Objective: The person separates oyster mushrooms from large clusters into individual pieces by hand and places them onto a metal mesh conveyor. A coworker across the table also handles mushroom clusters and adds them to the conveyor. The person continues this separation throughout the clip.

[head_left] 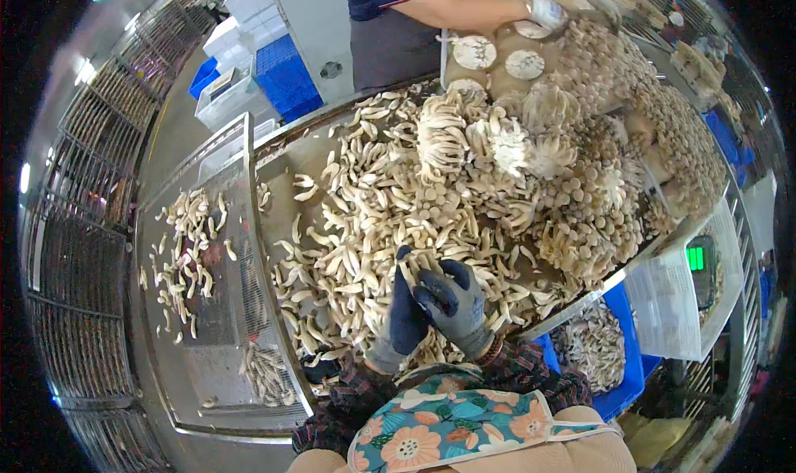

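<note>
The left hand [400, 324], in a dark glove with a grey cuff, is half closed, its fingers up along one side of a small bunch of mushrooms [421, 266]. The right hand [454, 300], gloved in grey and dark blue, bends its thumb and fingers onto the bunch from the other side. So the bunch sits between the two hands, near their fingertips; the glove fingers partly hide its lower end.

Loose pale mushrooms [348, 224] cover the metal surface [286, 162] around both hands, spreading ahead and to the left. Farther ahead and to the right of the right hand are whole mushroom clusters [572, 224], still joined and heaped with brown caps. Well to the left of the left hand, a metal-framed mesh tray [199, 369] bears a scattering of single mushrooms [191, 257].

To the right of the right hand, below the edge of the surface, a blue crate [634, 365] holds greyish mushrooms [593, 349], with a white plastic bin [659, 311] just beyond it. Well ahead of both hands, a co-worker's gloved hand [547, 13] reaches over more clusters.
</note>
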`<state>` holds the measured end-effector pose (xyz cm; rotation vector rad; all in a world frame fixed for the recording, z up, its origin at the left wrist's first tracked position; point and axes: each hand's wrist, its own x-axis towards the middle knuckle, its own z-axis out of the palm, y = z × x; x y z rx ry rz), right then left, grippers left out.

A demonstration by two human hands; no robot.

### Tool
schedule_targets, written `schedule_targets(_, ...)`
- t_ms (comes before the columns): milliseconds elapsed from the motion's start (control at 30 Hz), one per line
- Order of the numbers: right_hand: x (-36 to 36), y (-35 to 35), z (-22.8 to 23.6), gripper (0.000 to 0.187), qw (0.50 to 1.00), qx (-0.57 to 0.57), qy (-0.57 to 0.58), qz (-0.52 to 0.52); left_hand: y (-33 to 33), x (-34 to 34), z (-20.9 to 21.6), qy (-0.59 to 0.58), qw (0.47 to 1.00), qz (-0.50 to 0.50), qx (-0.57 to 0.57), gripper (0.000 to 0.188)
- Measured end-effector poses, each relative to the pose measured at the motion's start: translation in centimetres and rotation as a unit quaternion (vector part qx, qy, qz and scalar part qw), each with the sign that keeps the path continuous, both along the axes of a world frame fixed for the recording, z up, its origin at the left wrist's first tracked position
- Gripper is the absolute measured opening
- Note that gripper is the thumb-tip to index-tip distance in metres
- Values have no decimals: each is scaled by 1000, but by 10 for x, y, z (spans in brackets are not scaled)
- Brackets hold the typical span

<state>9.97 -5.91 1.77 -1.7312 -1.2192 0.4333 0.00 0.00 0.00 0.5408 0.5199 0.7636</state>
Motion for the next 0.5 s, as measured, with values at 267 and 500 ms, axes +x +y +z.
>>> schedule_targets(267, -1, -34, -9, 34, 979, 46, -199, -4, -11, 9, -15, 1, 981, -63, -183, 42)
schedule_targets(500, 94, -160, 47, 49, 934, -321, -158, -5, -14, 18, 18, 261, 917, 118, 278, 70)
